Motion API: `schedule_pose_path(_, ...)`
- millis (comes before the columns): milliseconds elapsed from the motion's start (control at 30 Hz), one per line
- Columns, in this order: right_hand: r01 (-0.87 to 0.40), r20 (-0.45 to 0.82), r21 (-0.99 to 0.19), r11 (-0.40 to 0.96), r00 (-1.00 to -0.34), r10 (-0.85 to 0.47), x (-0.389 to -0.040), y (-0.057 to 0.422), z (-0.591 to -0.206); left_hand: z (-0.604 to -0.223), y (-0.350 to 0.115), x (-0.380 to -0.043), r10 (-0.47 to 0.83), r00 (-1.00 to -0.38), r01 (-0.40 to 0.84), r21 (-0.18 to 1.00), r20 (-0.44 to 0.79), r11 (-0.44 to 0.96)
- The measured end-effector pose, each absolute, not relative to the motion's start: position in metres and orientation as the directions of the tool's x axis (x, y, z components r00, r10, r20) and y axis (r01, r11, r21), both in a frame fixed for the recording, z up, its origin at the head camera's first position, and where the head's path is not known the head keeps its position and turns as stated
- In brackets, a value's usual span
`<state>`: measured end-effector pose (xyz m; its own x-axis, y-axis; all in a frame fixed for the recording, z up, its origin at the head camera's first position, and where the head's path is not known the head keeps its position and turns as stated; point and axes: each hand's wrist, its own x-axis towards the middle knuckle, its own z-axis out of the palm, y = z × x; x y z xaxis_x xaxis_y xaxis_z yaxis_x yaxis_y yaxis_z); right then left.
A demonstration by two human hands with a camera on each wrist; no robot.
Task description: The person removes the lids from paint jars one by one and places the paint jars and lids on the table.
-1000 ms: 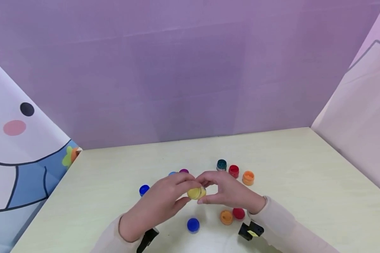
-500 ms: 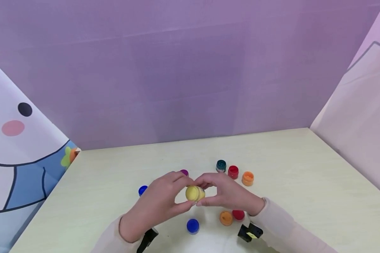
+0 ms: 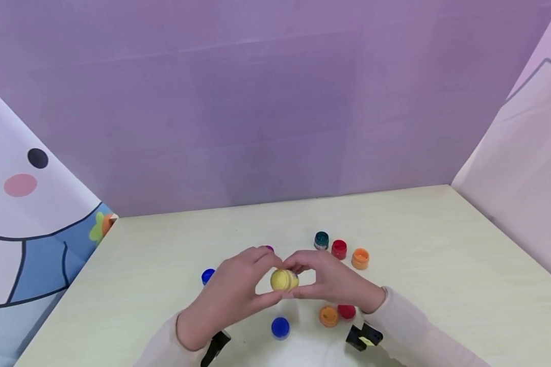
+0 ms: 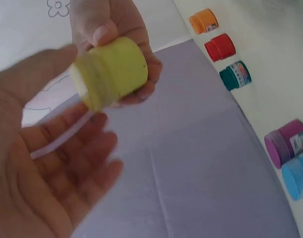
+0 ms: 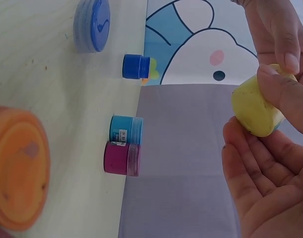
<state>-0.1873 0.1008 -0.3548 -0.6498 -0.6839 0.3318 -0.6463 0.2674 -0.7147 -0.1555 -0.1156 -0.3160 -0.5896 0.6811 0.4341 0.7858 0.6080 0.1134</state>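
A small yellow paint jar [image 3: 292, 281] is held up above the table between both hands, tipped so its lid [image 3: 280, 280] faces left. My right hand [image 3: 326, 278] grips the jar's body; in the right wrist view the thumb presses on its side and the fingers lie underneath. My left hand [image 3: 231, 295] has its thumb and forefinger around the lid, as the left wrist view shows, while its other fingers [image 4: 99, 181] spread away. The lid [image 4: 94, 82] sits on the jar, slightly blurred in that view.
Dark green [image 3: 321, 240], red [image 3: 339, 250] and orange [image 3: 360, 259] jars without lids stand behind the right hand. A blue jar [image 3: 208, 276] is at left; purple [image 4: 290, 141] and light blue [image 4: 297, 176] jars stand together. Nearer lie blue [image 3: 280, 327], orange [image 3: 328, 316] and red [image 3: 346, 311] lids.
My left fingers have shifted from lying across the jar to around the lid, with the thumb now under its edge. The light blue jar has become hidden behind the left hand in the head view.
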Motion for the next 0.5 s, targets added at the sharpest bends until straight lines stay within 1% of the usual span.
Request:
schedule_pose_path(167,-0.625,0.293,-0.719,0.303,-0.669,-0.683,-0.1859,0.1003,-0.3524,-0.3105,-0.1191,-0.1555,0.814,-0.478,0.876,0.112,0.331,0.469)
schedule_pose_path(267,-0.606,0.266,-0.728,0.32,-0.68,-0.683,-0.1853,0.0999,-0.3512,-0.3095,-0.1189,-0.1556,0.837,-0.461,0.887,0.121,0.295,0.445)
schedule_pose_path(500,-0.596,0.252,-0.737,0.318,-0.679,-0.689,-0.1845,0.1003,-0.3512,-0.3123,-0.1196,-0.158,0.838,-0.386,0.915,0.044,0.385,0.401)
